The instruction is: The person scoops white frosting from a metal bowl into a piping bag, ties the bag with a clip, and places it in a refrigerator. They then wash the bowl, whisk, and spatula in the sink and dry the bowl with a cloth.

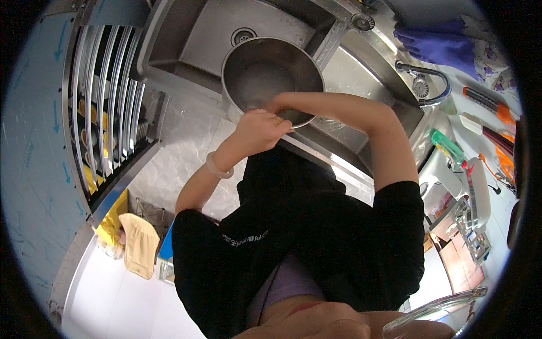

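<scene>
A large round stainless steel pot (271, 78) tilts over the front rim of a metal sink (203, 42), its mouth facing up. My left hand (262, 129), with a ring and a pale bracelet (218, 166) at the wrist, grips the near rim of the pot. From the right, my right hand (277, 103) reaches inside the pot near that same rim; its fingers are partly hidden behind my left hand, and what it touches cannot be seen. The inside wall of the pot is dull grey.
A second sink basin (347, 123) lies at the right, with a chrome faucet (427, 70) beyond it. Purple rubber gloves (440, 46), a green bottle (449, 148) and brushes are at the far right. A metal rack (106, 93) stands at the left, above the tiled floor (182, 144).
</scene>
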Demonstrator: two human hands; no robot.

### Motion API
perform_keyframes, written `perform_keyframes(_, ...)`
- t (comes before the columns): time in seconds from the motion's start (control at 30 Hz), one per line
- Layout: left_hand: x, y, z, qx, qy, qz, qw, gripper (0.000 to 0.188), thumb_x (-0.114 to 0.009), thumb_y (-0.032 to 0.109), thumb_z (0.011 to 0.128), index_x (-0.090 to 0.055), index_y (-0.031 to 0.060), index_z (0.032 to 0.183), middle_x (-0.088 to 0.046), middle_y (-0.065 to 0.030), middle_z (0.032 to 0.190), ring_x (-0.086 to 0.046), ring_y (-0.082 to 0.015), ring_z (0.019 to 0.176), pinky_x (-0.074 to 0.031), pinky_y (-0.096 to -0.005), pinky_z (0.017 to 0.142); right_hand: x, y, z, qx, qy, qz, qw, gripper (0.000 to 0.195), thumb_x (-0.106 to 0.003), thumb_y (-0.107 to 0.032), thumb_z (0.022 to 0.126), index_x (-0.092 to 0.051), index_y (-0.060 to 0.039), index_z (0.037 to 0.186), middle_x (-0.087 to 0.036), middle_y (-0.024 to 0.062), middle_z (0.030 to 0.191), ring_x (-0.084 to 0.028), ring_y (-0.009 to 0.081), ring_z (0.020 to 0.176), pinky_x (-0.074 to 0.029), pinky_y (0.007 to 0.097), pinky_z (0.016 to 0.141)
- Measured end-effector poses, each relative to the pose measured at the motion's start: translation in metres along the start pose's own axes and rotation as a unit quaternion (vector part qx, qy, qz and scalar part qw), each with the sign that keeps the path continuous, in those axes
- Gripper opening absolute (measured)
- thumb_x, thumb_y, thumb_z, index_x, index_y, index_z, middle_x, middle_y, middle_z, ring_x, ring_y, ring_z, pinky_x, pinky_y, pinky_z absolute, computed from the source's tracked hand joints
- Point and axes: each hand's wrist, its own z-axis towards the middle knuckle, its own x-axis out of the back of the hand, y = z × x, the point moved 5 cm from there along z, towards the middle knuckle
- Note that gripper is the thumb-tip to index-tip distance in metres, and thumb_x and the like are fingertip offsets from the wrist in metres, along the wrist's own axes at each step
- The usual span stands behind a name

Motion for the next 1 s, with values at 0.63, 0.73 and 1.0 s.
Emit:
perform_keyframes(0.63, 0.016, -0.031, 0.033, 0.026, -0.004, 0.016, 1.000, 0.016, -0.063, 0.027, 0.077, -0.059, 0.0146, 0.067, -0.056, -0.0051, 0.054, -0.057, -0.0231, 0.053, -0.043, -0.0336, 0.055, 0.047, 0.017, -0.182, -0.110, 0.438, -0.188, 0.872, 0.037, -0.056, -0.006, 0.067, -0.061, -0.0099, 0.104, -0.058, 0.0122, 0.110, -0.055, 0.0318, 0.099, -0.048, 0.0420, 0.078)
perform_keyframes(0.73, 0.034, -0.052, 0.052, 0.104, 0.042, -0.078, 0.991, 0.016, -0.068, 0.027, 0.075, -0.067, 0.0112, 0.073, -0.060, -0.0080, 0.058, -0.058, -0.0251, 0.054, -0.043, -0.0309, 0.050, 0.026, 0.041, -0.264, -0.046, 0.722, -0.098, 0.683, 0.032, -0.050, 0.002, 0.070, -0.058, -0.0036, 0.100, -0.056, 0.0114, 0.099, -0.058, 0.0313, 0.088, -0.046, 0.0389, 0.074)
perform_keyframes(1.0, 0.066, -0.108, 0.049, 0.333, 0.244, -0.385, 0.825, 0.022, -0.061, 0.022, 0.087, -0.064, 0.0007, 0.083, -0.057, 0.0020, 0.063, -0.052, -0.0074, 0.054, -0.041, -0.0219, 0.051, -0.171, 0.224, -0.254, -0.218, 0.756, 0.266, 0.557, 0.036, -0.058, -0.012, 0.072, -0.058, -0.0042, 0.108, -0.060, 0.0152, 0.095, -0.060, 0.0333, 0.086, -0.047, 0.0384, 0.074)
